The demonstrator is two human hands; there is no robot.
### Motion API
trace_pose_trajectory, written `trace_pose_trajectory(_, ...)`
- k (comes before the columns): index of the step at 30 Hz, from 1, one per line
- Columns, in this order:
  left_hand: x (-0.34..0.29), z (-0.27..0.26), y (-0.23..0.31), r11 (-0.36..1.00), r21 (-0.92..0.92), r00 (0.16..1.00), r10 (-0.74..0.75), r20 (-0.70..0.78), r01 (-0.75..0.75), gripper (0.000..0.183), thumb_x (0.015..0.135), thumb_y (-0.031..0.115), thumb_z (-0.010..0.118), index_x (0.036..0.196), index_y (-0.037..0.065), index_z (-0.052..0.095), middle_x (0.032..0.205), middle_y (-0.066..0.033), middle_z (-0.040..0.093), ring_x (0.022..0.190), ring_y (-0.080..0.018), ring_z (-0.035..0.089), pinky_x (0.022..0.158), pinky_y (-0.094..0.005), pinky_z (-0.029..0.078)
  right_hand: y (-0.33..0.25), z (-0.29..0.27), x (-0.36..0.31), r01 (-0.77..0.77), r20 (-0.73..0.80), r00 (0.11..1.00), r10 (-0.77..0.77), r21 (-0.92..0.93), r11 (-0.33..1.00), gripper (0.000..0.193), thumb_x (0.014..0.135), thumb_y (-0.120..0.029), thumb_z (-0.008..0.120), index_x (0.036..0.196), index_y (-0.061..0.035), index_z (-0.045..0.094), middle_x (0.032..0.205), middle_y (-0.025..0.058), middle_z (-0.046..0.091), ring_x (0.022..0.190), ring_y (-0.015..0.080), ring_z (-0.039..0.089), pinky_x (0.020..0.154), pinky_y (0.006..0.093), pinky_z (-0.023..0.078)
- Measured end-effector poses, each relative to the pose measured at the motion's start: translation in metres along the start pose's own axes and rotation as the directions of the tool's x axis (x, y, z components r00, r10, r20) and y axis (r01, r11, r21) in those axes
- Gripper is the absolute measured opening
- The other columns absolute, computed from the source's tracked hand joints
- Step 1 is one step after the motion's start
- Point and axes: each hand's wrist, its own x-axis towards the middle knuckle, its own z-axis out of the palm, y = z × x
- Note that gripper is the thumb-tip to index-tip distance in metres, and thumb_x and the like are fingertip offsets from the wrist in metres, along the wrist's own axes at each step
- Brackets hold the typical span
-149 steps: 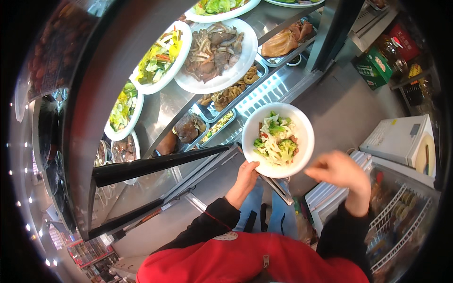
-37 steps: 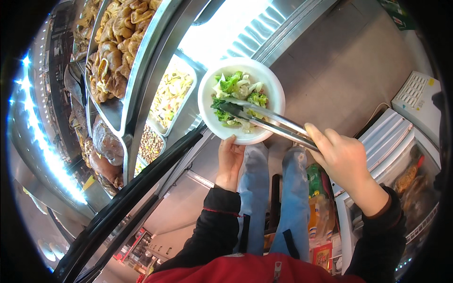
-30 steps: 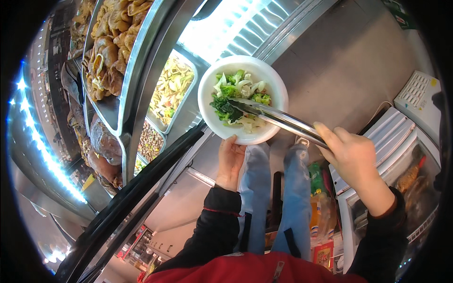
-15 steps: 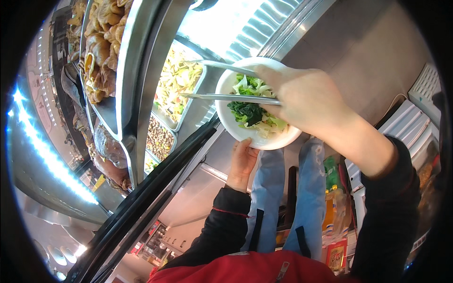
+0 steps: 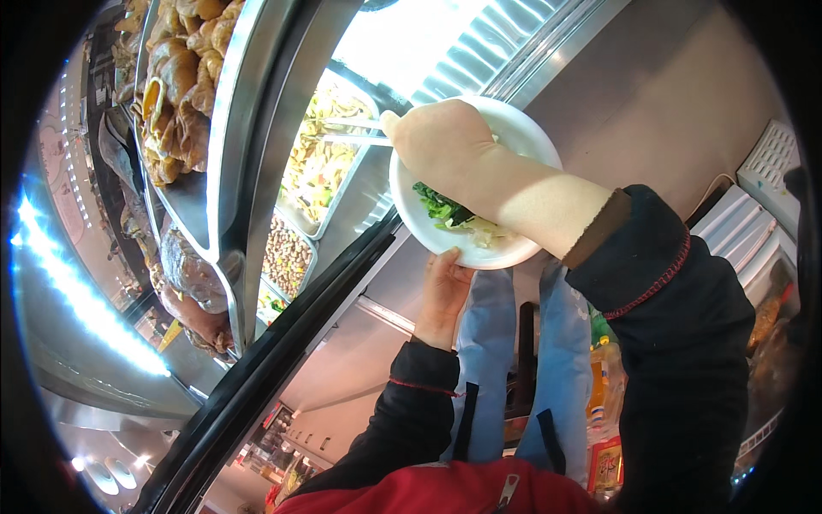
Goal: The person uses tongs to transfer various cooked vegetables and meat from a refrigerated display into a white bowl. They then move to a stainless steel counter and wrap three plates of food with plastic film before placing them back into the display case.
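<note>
My left hand (image 5: pixel 443 295) grips the near rim of a round white bowl (image 5: pixel 539 146), with leafy greens and pale cabbage-like pieces (image 5: pixel 445 210) inside. Above the bowl, my right hand (image 5: pixel 441 141) is closed on metal tongs (image 5: pixel 355 130). Their two arms point left, and the tips lie over a steel tray (image 5: pixel 370 158) of pale yellow shredded food (image 5: pixel 318 176). Whether the tips pinch any of it I cannot tell. My right hand and forearm cover much of the greens.
A tray of beans or peanuts (image 5: pixel 287 257) adjoins the yellow food. At the upper left, a raised shelf holds brown cooked meat (image 5: pixel 180 86). The counter's black front edge (image 5: pixel 282 343) runs diagonally below the trays. White boxes (image 5: pixel 736 227) stand at the right, and bottles (image 5: pixel 606 377) on the floor.
My right hand has moved left with the tongs, from over the bowl's right side toward the yellow food tray. The tong arms look closer together. My left hand and the bowl have barely moved.
</note>
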Motion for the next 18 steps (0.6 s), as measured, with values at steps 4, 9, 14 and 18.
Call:
trace_pose_trajectory(4, 0.001, 0.002, 0.004, 1.0, 0.018, 0.998, -0.004, -0.063, 0.005, 0.042, 0.086, 0.007, 0.05, 0.126, -0.001, 0.041, 0.123, -0.0136, 0.053, 0.111, -0.0243, 0.056, 0.095, -0.0373, 0.047, -0.001, -0.013, -0.01, 0.068, -0.103, 0.993, -0.061, 0.066, 0.995, 0.016, 0.076, -0.009, 0.058, 0.092, -0.0054, 0.06, 0.07, 0.0088, 0.064, 0.067, 0.0236, 0.066, 0.057, 0.0333, 0.052)
trace_pose_trajectory(9, 0.003, 0.003, 0.011, 0.999, 0.035, 0.996, -0.005, -0.091, 0.009, 0.044, 0.086, 0.007, 0.049, 0.128, -0.001, 0.039, 0.125, -0.0128, 0.051, 0.113, -0.0238, 0.054, 0.097, -0.0369, 0.046, -0.003, -0.021, -0.01, 0.06, -0.08, 0.995, -0.051, 0.109, 0.992, 0.017, 0.079, -0.012, 0.058, 0.094, -0.005, 0.06, 0.071, 0.0109, 0.064, 0.067, 0.0256, 0.065, 0.058, 0.0358, 0.051)
trace_pose_trajectory(14, 0.008, 0.005, 0.015, 0.999, 0.036, 0.997, 0.009, -0.08, -0.006, 0.047, 0.085, 0.007, 0.049, 0.129, -0.002, 0.037, 0.126, -0.0132, 0.05, 0.115, -0.0238, 0.053, 0.098, -0.0374, 0.044, -0.003, -0.028, -0.035, -0.125, 0.028, 0.992, 0.122, 0.301, 0.945, 0.017, 0.083, -0.018, 0.057, 0.096, -0.0075, 0.06, 0.072, 0.0115, 0.064, 0.067, 0.0297, 0.064, 0.059, 0.0386, 0.05)
trace_pose_trajectory(18, 0.014, 0.002, 0.016, 1.0, 0.017, 0.999, 0.024, -0.03, -0.023, 0.048, 0.085, 0.006, 0.05, 0.13, -0.002, 0.037, 0.126, -0.0143, 0.049, 0.114, -0.0246, 0.053, 0.098, -0.0377, 0.046, 0.017, -0.059, -0.112, -0.095, -0.013, 0.995, 0.103, 0.281, 0.955, 0.03, 0.083, -0.026, 0.06, 0.108, -0.0103, 0.06, 0.079, 0.0119, 0.065, 0.07, 0.0277, 0.064, 0.061, 0.0385, 0.051)
